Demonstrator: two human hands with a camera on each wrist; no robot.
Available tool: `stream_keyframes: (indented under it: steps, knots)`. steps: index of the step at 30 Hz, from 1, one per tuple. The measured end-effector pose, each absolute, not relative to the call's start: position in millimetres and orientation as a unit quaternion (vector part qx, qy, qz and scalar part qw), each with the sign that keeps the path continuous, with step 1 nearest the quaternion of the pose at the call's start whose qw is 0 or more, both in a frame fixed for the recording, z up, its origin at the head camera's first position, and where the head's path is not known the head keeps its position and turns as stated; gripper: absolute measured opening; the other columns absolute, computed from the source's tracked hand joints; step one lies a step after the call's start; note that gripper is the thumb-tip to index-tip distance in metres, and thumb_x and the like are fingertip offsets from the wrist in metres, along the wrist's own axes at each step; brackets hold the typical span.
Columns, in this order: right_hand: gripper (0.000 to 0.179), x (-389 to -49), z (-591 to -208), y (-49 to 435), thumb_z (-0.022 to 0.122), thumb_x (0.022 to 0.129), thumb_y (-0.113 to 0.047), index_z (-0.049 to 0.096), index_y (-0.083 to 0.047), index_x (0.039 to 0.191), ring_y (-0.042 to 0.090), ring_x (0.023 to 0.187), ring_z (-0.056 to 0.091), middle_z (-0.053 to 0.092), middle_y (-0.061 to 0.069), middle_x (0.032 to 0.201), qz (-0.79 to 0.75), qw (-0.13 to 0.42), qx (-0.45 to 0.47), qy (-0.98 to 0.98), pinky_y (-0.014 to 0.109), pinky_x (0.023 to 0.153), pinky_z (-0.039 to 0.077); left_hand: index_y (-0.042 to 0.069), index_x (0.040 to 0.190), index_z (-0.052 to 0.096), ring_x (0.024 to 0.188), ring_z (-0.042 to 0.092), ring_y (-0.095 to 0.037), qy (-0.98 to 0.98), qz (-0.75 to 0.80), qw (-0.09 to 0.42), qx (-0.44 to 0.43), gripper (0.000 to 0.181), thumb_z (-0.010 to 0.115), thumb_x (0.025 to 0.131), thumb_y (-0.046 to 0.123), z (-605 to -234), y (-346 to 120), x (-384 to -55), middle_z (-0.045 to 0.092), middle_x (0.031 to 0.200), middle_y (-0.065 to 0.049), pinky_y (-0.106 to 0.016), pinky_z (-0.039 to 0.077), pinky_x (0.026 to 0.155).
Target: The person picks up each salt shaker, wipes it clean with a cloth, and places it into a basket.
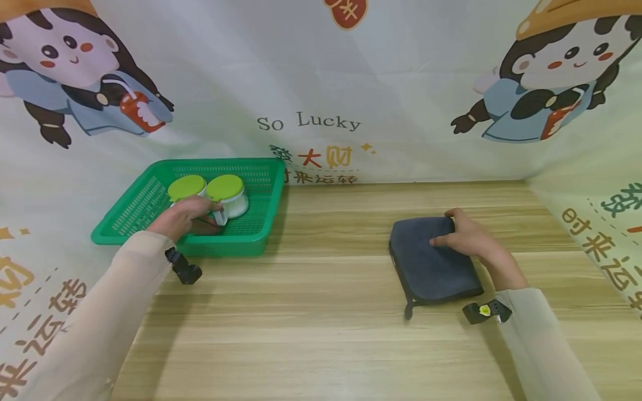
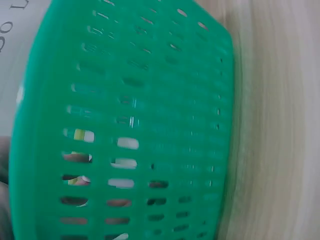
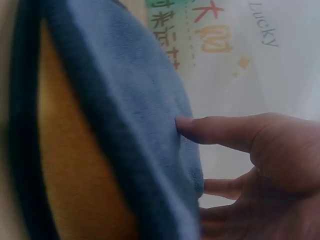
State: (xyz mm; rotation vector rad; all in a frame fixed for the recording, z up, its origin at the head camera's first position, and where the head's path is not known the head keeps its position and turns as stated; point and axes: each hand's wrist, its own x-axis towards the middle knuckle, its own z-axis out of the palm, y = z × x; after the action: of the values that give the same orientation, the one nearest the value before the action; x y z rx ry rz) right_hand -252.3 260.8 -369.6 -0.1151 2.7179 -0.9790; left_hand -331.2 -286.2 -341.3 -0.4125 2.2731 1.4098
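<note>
In the head view my left hand (image 1: 190, 214) reaches over the near rim of a green plastic basket (image 1: 251, 245). Its fingers hold the white handle of a seasoning jar (image 1: 233, 206) with a lime-green lid. A second such jar (image 1: 187, 186) stands to the left, partly behind that hand. The left wrist view is mostly filled by the basket wall, which hides the grip. On the right, my right hand (image 1: 466, 236) pinches the far right edge of a folded dark blue-grey cloth (image 1: 433, 262), thumb on top. Orange-brown fabric shows between its layers in the right wrist view.
Everything stands on a light wood-grain table (image 1: 321, 334). A white printed curtain (image 1: 311, 67) rises along the back and both sides. The cloth has a small hanging loop (image 1: 408, 309) at its near left corner. Each wrist carries a small black camera.
</note>
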Motion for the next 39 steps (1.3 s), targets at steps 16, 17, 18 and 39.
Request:
stream_keyframes:
  steps: [16,17,18,39]
  knots:
    - [0.083,-255.1,-371.9,263.3,0.066,0.09,-0.022,0.018,0.019,0.142,0.045,0.118,0.049,0.038,0.038,0.135,-0.403,0.128,-0.006,0.906,0.053,0.098,0.046,0.022,0.148,0.028,0.135,0.036,-0.029,0.641,0.713,0.154,-0.239,0.048,0.043,0.102,0.022,-328.4,-270.2,-327.6,0.033,0.134,-0.014,-0.032,0.049,0.101]
    - [0.076,-254.6,-370.9,263.2,0.065,0.09,-0.023,0.026,0.019,0.139,0.04,0.11,0.056,0.045,0.035,0.129,-0.406,0.124,-0.008,0.905,0.048,0.093,0.05,0.021,0.146,0.031,0.134,0.036,-0.028,0.643,0.715,0.148,-0.232,0.046,0.044,0.102,0.024,-325.9,-268.0,-324.7,0.031,0.14,-0.016,-0.03,0.05,0.1]
    - [0.07,-254.0,-369.9,262.9,0.065,0.091,-0.023,0.032,0.019,0.136,0.036,0.103,0.06,0.05,0.033,0.123,-0.409,0.12,-0.01,0.905,0.044,0.088,0.053,0.019,0.143,0.035,0.132,0.038,-0.028,0.649,0.714,0.141,-0.222,0.044,0.045,0.101,0.025,-323.1,-265.5,-321.8,0.032,0.139,-0.017,-0.029,0.05,0.098]
    - [0.062,-236.8,-330.8,237.5,0.041,0.101,-0.045,0.035,0.0,0.144,0.043,0.13,0.04,0.042,0.026,0.141,-0.432,-0.078,-0.071,0.896,0.059,0.105,0.033,0.003,0.119,0.051,0.104,0.057,-0.02,0.698,0.711,0.082,-0.023,0.028,0.045,0.103,0.025,-292.0,-173.4,-269.8,0.052,0.115,-0.006,-0.039,0.041,0.109]
